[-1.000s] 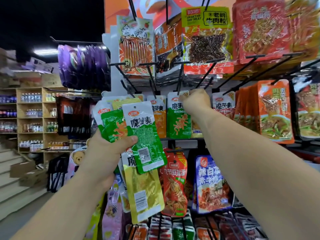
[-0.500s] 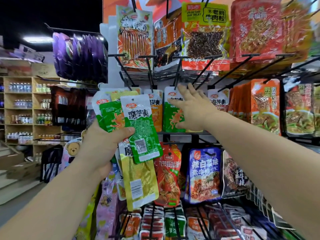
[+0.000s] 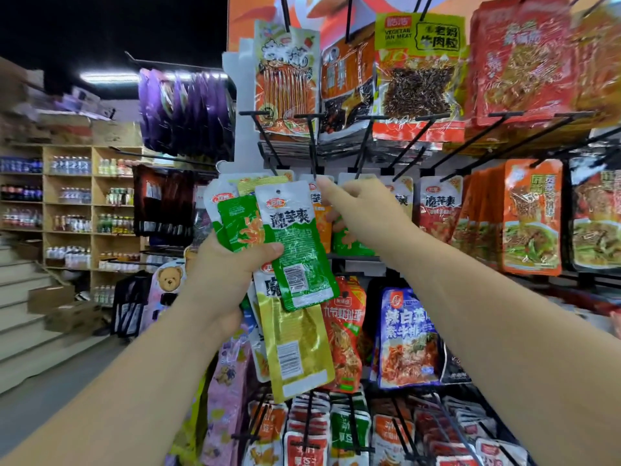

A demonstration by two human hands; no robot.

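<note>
My left hand (image 3: pixel 228 274) grips a fan of snack packets (image 3: pixel 295 243) in front of the peg rack (image 3: pixel 243 136), thumb across the green one; those behind are mostly covered. My right hand (image 3: pixel 366 213) points a forefinger at the fan's top. Its other fingers curl out of sight, perhaps pinching something; I cannot tell. Left of the rack, blurred: wooden drink shelves (image 3: pixel 67 203) and steps (image 3: pixel 23 314).

Purple packets (image 3: pixel 188 112) hang above left; wooden shelves (image 3: pixel 94 203) of bottles (image 3: pixel 70 164) stand beside stairs (image 3: pixel 23 331).

Head view, forward, close to rack (image 3: pixel 240 153)
</note>
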